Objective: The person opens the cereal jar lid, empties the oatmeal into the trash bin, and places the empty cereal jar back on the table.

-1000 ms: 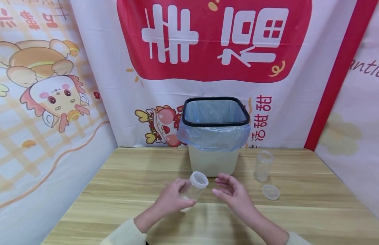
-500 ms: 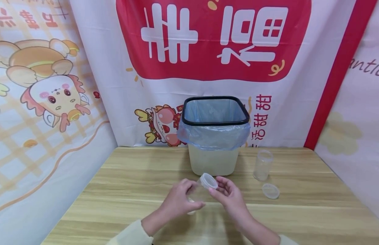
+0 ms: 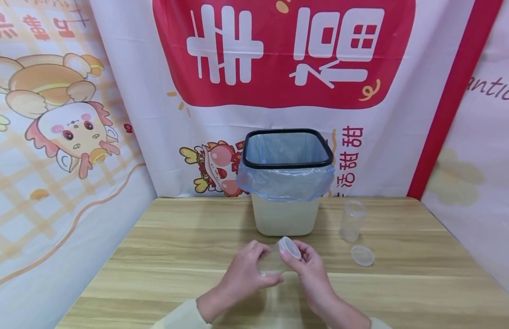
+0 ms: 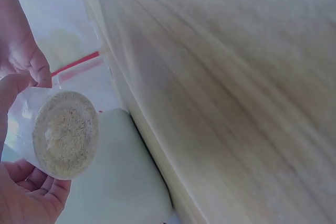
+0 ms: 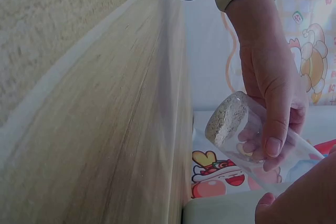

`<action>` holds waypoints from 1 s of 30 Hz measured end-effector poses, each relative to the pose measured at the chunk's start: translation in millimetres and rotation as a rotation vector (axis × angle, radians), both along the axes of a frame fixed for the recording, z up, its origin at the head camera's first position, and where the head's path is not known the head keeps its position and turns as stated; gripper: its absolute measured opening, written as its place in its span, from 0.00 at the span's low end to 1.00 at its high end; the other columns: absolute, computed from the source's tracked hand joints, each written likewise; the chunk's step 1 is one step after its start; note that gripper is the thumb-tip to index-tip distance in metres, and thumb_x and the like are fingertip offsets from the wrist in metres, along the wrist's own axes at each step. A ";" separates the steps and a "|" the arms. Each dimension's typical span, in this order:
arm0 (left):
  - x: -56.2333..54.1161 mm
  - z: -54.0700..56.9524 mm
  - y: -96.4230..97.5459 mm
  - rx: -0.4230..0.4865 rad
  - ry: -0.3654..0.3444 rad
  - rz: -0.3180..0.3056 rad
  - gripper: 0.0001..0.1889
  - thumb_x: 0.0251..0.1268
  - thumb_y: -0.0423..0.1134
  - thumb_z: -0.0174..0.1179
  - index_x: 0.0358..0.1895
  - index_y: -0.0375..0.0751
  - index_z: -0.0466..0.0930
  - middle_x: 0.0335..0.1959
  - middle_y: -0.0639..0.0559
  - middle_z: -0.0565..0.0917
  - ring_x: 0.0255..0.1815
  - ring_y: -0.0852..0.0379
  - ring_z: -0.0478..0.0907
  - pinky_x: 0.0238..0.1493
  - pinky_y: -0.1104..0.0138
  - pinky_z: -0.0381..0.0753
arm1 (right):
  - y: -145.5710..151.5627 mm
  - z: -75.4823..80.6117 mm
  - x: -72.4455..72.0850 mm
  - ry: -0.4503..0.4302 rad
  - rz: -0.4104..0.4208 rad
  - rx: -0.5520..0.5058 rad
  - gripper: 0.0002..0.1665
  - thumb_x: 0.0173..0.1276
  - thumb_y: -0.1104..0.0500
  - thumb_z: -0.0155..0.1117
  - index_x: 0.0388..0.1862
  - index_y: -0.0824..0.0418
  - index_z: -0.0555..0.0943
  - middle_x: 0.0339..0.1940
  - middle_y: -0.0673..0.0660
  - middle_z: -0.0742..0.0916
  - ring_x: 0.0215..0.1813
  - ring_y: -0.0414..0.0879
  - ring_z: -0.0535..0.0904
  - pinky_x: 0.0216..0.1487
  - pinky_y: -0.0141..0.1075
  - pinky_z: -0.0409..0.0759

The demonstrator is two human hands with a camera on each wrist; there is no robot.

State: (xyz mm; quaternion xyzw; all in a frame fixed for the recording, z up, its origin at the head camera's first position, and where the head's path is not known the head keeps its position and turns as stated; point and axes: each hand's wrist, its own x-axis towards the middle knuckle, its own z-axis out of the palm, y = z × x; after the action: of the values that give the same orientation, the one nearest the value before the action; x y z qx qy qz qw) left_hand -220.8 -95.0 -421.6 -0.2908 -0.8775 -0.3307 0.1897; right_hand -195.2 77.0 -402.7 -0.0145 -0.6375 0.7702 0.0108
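In the head view, my left hand [image 3: 243, 272] grips a clear plastic jar [image 3: 270, 262] above the table, tilted with its top to the right. My right hand [image 3: 313, 272] pinches the jar's lid [image 3: 290, 247] between thumb and fingers. Pale beige, flaky material [image 4: 65, 135] shows through the jar's base in the left wrist view. From the right wrist side, the left thumb and fingers wrap the jar [image 5: 252, 135], and the same material [image 5: 228, 119] lies at its bottom end. Whether the lid sits fully on the rim cannot be told.
A cream bin [image 3: 285, 219] with a black rim and blue liner stands behind the hands. To its right are an upright clear jar [image 3: 352, 223] and a loose round lid [image 3: 363, 256] on the wooden table [image 3: 176, 256]. Printed cloths hang around.
The left hand has carried the jar rightward and tilted it more. The right hand, apart from it a second ago, has come to grasp its lid.
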 end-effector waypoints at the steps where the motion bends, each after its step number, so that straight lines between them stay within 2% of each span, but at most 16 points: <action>1: 0.3 -0.3 0.5 0.000 0.000 0.000 0.29 0.40 0.52 0.79 0.44 0.41 0.79 0.35 0.59 0.74 0.34 0.63 0.71 0.37 0.70 0.77 | 0.2 -0.4 -0.1 -0.003 0.001 0.001 0.34 0.65 0.58 0.68 0.63 0.73 0.64 0.57 0.63 0.77 0.58 0.49 0.75 0.57 0.31 0.73; 4: 1.3 -1.0 1.7 0.003 -0.009 0.002 0.29 0.39 0.52 0.79 0.45 0.42 0.79 0.36 0.60 0.74 0.34 0.63 0.71 0.38 0.70 0.77 | 0.6 -1.6 0.0 -0.007 0.001 0.009 0.34 0.64 0.57 0.68 0.62 0.73 0.65 0.58 0.63 0.77 0.60 0.51 0.74 0.61 0.35 0.70; 8: 1.5 -1.9 2.2 0.014 -0.026 -0.001 0.29 0.39 0.53 0.79 0.45 0.43 0.79 0.36 0.60 0.74 0.34 0.64 0.71 0.38 0.71 0.77 | 1.4 -2.3 0.6 -0.010 -0.004 0.023 0.35 0.64 0.56 0.68 0.62 0.73 0.66 0.58 0.64 0.77 0.59 0.51 0.74 0.62 0.38 0.70; 18: -1.4 -0.1 1.8 0.073 -0.059 -0.063 0.27 0.39 0.50 0.80 0.43 0.44 0.81 0.34 0.60 0.77 0.34 0.62 0.73 0.36 0.72 0.77 | 5.1 -1.1 0.8 0.010 -0.009 0.000 0.33 0.63 0.58 0.69 0.60 0.73 0.67 0.56 0.64 0.77 0.56 0.49 0.75 0.54 0.29 0.74; 20: -2.5 0.0 1.3 0.094 -0.102 -0.085 0.26 0.40 0.50 0.79 0.43 0.43 0.82 0.33 0.59 0.78 0.34 0.62 0.74 0.37 0.71 0.78 | 6.9 -0.5 1.0 0.026 -0.001 -0.005 0.32 0.63 0.60 0.69 0.60 0.74 0.68 0.55 0.64 0.78 0.54 0.48 0.76 0.53 0.29 0.75; 24: -4.1 2.4 -1.4 0.148 -0.238 -0.127 0.28 0.41 0.50 0.79 0.45 0.40 0.83 0.36 0.57 0.80 0.38 0.60 0.76 0.41 0.68 0.80 | 12.0 0.1 0.3 0.052 0.029 -0.018 0.31 0.61 0.64 0.69 0.60 0.74 0.69 0.54 0.63 0.79 0.52 0.47 0.77 0.52 0.30 0.77; 30: -4.4 6.9 -7.5 0.240 -0.426 -0.177 0.28 0.42 0.47 0.79 0.48 0.39 0.82 0.41 0.54 0.83 0.42 0.56 0.79 0.46 0.66 0.80 | 23.0 -1.5 -2.9 0.076 0.122 -0.051 0.32 0.59 0.69 0.68 0.62 0.74 0.69 0.56 0.65 0.79 0.55 0.50 0.77 0.55 0.32 0.77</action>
State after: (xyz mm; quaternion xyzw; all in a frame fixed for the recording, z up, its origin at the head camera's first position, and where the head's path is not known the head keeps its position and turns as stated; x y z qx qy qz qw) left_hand -225.2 -102.5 -414.7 -0.2655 -0.8235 -0.5014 0.0039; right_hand -198.1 100.1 -404.2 0.0531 -0.6166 0.7854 -0.0124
